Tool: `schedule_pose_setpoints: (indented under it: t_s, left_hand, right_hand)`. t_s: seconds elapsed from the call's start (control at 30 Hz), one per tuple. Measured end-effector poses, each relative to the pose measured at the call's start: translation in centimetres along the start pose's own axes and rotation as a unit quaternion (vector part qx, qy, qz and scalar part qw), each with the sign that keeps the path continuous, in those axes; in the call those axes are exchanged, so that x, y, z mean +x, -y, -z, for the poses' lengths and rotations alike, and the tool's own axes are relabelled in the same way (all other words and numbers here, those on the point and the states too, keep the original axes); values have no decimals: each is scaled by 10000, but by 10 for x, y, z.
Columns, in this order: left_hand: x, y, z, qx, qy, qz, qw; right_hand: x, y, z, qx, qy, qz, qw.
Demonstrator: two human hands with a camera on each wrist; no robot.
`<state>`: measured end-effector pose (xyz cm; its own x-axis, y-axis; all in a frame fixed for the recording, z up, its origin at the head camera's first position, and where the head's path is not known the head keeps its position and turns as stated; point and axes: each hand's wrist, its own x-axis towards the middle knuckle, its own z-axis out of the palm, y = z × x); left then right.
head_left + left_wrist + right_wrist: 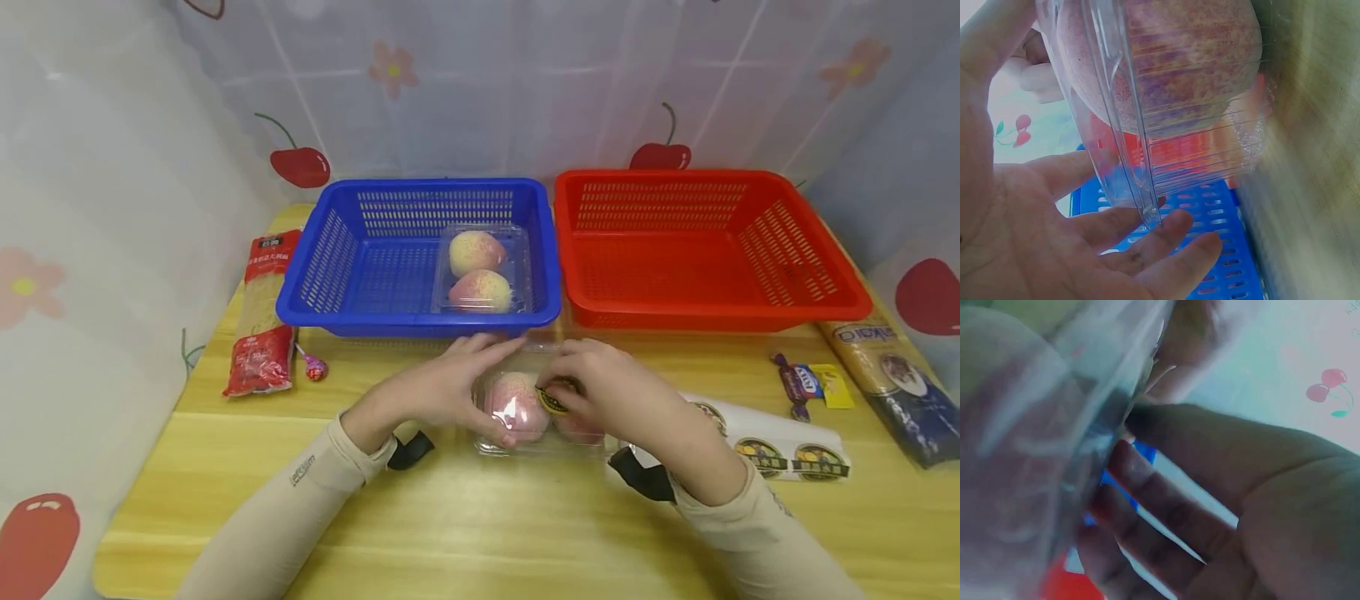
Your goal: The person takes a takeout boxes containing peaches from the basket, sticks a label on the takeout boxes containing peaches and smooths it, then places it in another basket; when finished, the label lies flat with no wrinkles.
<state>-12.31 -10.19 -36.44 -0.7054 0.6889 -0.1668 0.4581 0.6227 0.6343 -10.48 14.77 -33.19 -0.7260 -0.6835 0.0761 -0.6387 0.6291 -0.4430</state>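
A clear plastic clamshell box (491, 442) with peaches (516, 408) inside lies on the table in front of the baskets. My left hand (457, 387) holds its left side, thumb over the lid and fingers by the far edge. In the left wrist view those fingers (1166, 244) reach round the box's rim, close to a peach (1191, 62). Over the lid's middle my right hand (600, 387) pinches a round black-and-gold sticker (553, 402). The right wrist view shows the right thumb (1191, 444) right at the lid, blurred.
A blue basket (420, 321) holds another box of peaches (480, 267). Beside it stands a red basket (712, 317). A strip of stickers (795, 433) lies at right, near candies (813, 383) and a long packet (892, 383). At left are a noodle packet (262, 317) and lollipop (315, 367).
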Motion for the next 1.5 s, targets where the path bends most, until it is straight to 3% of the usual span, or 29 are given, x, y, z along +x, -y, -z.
schedule_pose_setpoints:
  t_s: [0.1,0.27,0.43,0.6,0.77,0.93,1.07,1.2,1.27,1.33,1.5]
  left_hand:
    - [-1,-1,1,21,-20,40,10000]
    - [-1,-3,2,-2,24,106,9999]
    - [-2,-5,1,71,65,169,9998]
    - [-9,-11,6,376,77,264,9989]
    - [-32,-21,33,483,-105,140,9987]
    - [-61,-17,78,294,-790,255,9961]
    - [-77,1,113,-383,-1637,531,9843]
    - [-91,33,132,-881,-2499,1254,9561]
    - [-95,53,136,-988,-2740,1701,9414]
    - [-99,74,138,-1031,-2764,2146,9311]
    - [-99,114,137,-1565,-2142,2713,9252]
  right_hand:
    - [-3,-4,5,380,311,163,9987]
    - [-8,-12,17,714,628,-178,9953]
    - [-10,-21,20,723,723,-190,9946]
    - [-13,-33,24,641,572,-366,9956]
    - [-16,-41,27,651,833,-510,9931]
    - [-17,-55,23,1122,1213,-499,9850]
    - [-17,-70,22,1679,1295,-625,9753]
    - [-15,-79,17,2122,1485,-486,9646]
    - [-12,-85,11,2331,1577,-253,9592]
    - [-8,-90,4,2594,1664,-121,9513]
    - [-2,-99,-5,3172,1813,-137,9308]
